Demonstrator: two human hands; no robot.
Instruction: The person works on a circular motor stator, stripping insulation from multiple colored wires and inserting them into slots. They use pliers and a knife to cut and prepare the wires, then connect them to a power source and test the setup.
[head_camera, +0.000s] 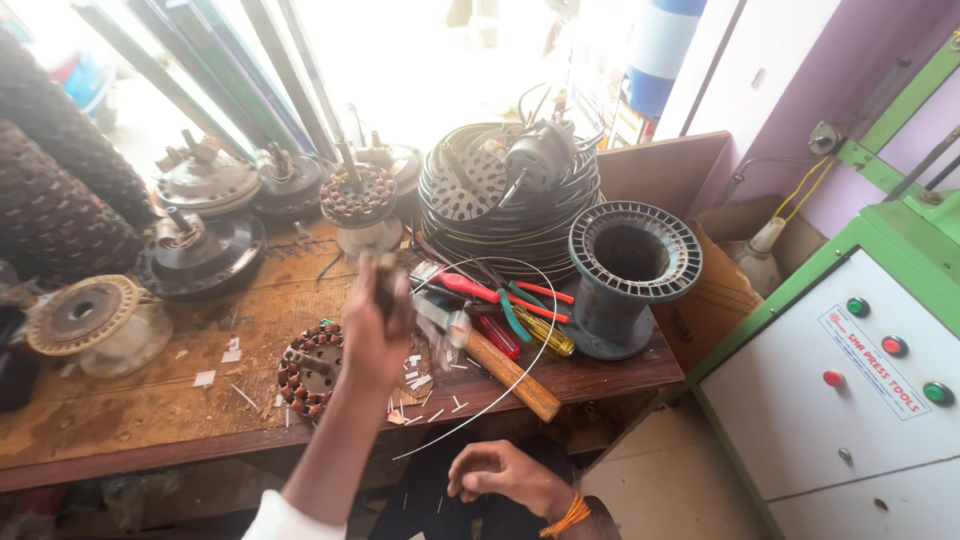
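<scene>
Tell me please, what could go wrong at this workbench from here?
The left hand is raised over the wound stator, gripping something blurred; a slip could perhaps damage its copper coils. The long white wire arcs across the tools and past the table edge, so it might snag the hammer handle or the right hand below.

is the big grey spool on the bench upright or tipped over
Upright. The grey spool stands on its bottom flange at the bench right end, its round top rim and hollow core facing up.
</scene>
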